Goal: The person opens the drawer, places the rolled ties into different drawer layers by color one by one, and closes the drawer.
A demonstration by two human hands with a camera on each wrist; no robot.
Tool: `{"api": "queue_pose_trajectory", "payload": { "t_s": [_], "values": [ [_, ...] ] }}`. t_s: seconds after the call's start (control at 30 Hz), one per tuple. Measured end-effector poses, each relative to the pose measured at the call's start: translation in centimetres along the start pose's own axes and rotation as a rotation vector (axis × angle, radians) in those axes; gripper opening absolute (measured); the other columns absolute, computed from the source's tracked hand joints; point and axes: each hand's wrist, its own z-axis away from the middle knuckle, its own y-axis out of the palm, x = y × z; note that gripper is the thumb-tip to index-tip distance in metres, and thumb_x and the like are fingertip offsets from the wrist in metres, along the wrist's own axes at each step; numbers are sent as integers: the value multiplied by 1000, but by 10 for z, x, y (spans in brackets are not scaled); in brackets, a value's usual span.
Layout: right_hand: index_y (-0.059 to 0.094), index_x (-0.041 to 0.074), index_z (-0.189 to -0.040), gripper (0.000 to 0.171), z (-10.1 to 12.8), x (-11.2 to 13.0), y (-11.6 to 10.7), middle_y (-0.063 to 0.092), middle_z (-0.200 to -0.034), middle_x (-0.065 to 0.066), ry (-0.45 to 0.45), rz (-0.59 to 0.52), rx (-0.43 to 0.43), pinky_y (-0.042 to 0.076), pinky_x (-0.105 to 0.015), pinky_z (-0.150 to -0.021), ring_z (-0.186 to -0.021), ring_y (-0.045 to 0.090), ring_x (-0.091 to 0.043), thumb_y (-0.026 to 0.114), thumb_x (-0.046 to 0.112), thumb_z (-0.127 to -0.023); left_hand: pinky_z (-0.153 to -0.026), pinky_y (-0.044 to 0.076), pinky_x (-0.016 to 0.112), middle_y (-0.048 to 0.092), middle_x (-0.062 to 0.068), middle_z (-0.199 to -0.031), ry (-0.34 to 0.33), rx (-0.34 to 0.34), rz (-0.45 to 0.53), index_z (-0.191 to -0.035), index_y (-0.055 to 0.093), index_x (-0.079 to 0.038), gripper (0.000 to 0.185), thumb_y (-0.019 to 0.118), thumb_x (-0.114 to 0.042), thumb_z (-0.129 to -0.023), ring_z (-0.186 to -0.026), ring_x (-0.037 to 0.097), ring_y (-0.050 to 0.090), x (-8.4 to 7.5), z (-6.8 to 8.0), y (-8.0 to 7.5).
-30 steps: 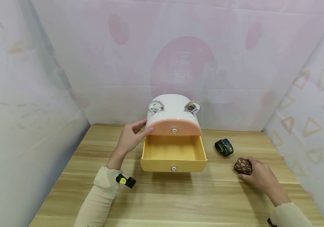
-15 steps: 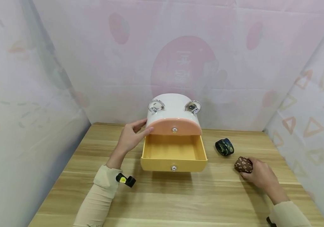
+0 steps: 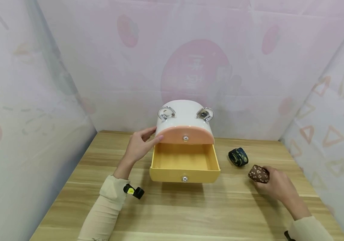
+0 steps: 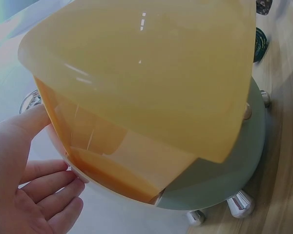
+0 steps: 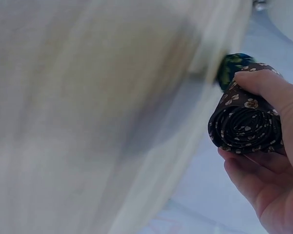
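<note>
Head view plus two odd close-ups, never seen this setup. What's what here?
No machine: a person works bare-handed, wearing three cameras. The head view looks down at a wooden table. The close-ups come from cameras on each wrist. On the table stands a small white drawer chest, its yellow drawer pulled open. The left hand rests against the chest's side. The right hand grips a rolled brown flowered tie, seen end-on in the right wrist view. A second, dark roll lies nearby.
</note>
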Motion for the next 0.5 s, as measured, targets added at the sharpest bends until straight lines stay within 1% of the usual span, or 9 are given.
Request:
{"api": "queue_pose_trajectory", "payload": {
  "t_s": [0.1, 0.23, 0.33, 0.5],
  "values": [
    [61, -14, -127, 74, -2, 8, -9, 73, -100, -34, -24, 0, -11, 64, -57, -69, -79, 71, -40, 94, 26, -74, -121, 49, 43, 65, 10, -149, -5, -4, -5, -146, 64, -12, 67, 80, -49, -93, -142, 25, 60, 0, 1, 0],
    [63, -13, -126, 71, -6, 19, -19, 73, -101, -34, -66, 10, -25, 64, -56, -69, -81, 72, -40, 94, 25, -75, -122, 49, 42, 64, 10, -149, -10, -2, -2, -146, 64, -12, 67, 80, -49, -93, -142, 25, 60, 0, 2, 0],
    [65, -11, -123, 68, -9, 27, -26, 74, -99, -29, -94, 13, -34, 63, -48, -64, -78, 72, -34, 94, 27, -75, -122, 49, 42, 65, 10, -149, -9, -6, 1, -146, 65, -12, 67, 80, -50, -93, -142, 25, 60, 1, 1, 0],
    [68, -7, -121, 65, -13, 39, -34, 75, -94, -21, -123, 25, -23, 55, -36, -58, -74, 68, -25, 94, 30, -75, -121, 49, 42, 65, 9, -148, -8, -5, -4, -145, 65, -13, 65, 80, -50, -93, -141, 25, 61, 2, 2, 0]
  ]
}}
